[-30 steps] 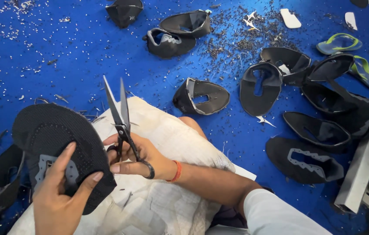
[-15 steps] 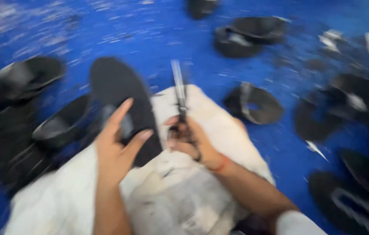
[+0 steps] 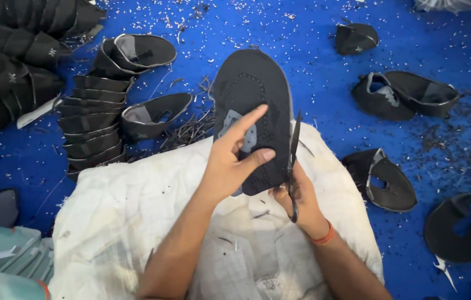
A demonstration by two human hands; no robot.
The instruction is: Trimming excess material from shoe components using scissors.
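Scissors [image 3: 293, 161] now against shoe upper [image 3: 253, 105]

Stack of black shoe uppers [image 3: 93, 119] left of centre; more black uppers [image 3: 13, 50] piled upper left. Loose uppers [image 3: 405, 94] scattered right on blue floor [image 3: 324, 33]. White cloth [image 3: 130, 211] lower centre. Trimmings [image 3: 191, 130] mid-frame.

No packages, labels, signs or screens visible anywhere in view.
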